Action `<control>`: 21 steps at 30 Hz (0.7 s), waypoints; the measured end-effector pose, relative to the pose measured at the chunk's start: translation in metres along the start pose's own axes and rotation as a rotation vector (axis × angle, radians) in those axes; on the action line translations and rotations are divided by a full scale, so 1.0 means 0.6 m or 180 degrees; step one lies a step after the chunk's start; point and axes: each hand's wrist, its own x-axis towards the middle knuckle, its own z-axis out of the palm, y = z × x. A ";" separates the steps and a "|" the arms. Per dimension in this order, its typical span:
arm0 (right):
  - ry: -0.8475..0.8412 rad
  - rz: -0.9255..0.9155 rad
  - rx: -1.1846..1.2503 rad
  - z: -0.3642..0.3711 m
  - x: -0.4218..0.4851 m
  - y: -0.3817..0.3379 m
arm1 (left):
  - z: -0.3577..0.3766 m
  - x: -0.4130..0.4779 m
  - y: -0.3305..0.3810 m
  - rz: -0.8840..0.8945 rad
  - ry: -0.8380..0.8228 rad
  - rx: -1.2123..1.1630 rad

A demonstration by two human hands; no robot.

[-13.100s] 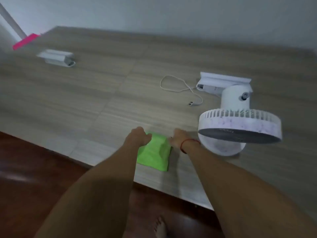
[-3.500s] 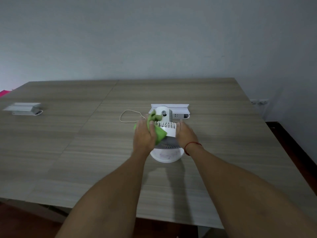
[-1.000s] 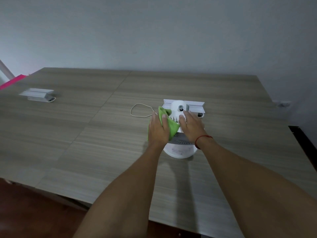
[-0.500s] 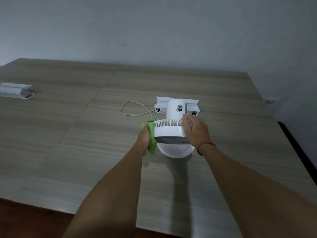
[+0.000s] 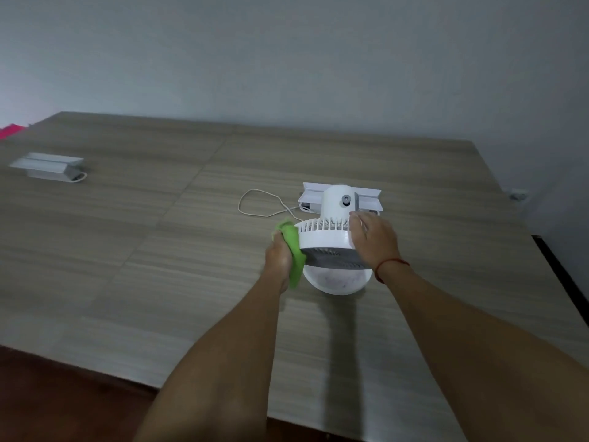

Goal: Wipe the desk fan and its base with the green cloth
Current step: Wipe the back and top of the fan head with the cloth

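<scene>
A white desk fan stands in the middle of the wooden table, its round head tilted toward me over a dome-shaped base. My left hand is shut on the green cloth and presses it against the left rim of the fan head. My right hand grips the right rim of the fan head, fingers wrapped over the ribbed edge. A thin white cable loops on the table behind the fan.
A white bracket-like piece lies right behind the fan. A similar white piece lies at the far left of the table. Something pink shows at the left edge. Dark floor lies below the table's front edge.
My left hand with the cloth has slid from the top of the fan head down to its left rim. My right hand has shifted a little along the right rim.
</scene>
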 end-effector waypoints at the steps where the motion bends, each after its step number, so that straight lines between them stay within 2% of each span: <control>1: 0.0014 0.0014 -0.0012 -0.001 -0.004 -0.004 | 0.004 -0.010 0.007 0.0179 0.0088 0.0138; 5: -0.0083 0.0254 0.0068 -0.012 -0.010 -0.019 | 0.030 -0.060 0.026 0.1429 0.0186 0.0928; 7: -0.0249 0.0763 0.0453 -0.025 -0.007 -0.027 | 0.044 -0.078 0.016 0.2240 0.0065 0.1455; 9: -0.0376 0.1248 0.1131 -0.037 -0.008 -0.033 | 0.059 -0.090 0.004 0.2553 0.0001 0.1867; 12: -0.0653 0.1458 0.1898 -0.050 -0.011 -0.037 | 0.084 -0.117 -0.005 0.2563 -0.0126 0.2315; 14: -0.0648 0.1453 0.2102 -0.058 -0.013 -0.040 | 0.093 -0.134 0.002 0.2610 -0.0221 0.2376; 16: -0.0633 0.1344 0.1887 -0.070 -0.018 -0.048 | 0.088 -0.138 0.013 0.2616 -0.0394 0.2369; 18: -0.0609 0.1136 0.1610 -0.078 -0.022 -0.048 | 0.073 -0.135 0.028 0.2516 -0.0409 0.2001; 21: -0.0851 0.0812 0.1214 -0.081 -0.043 -0.051 | 0.048 -0.123 0.042 0.1990 0.0223 0.1657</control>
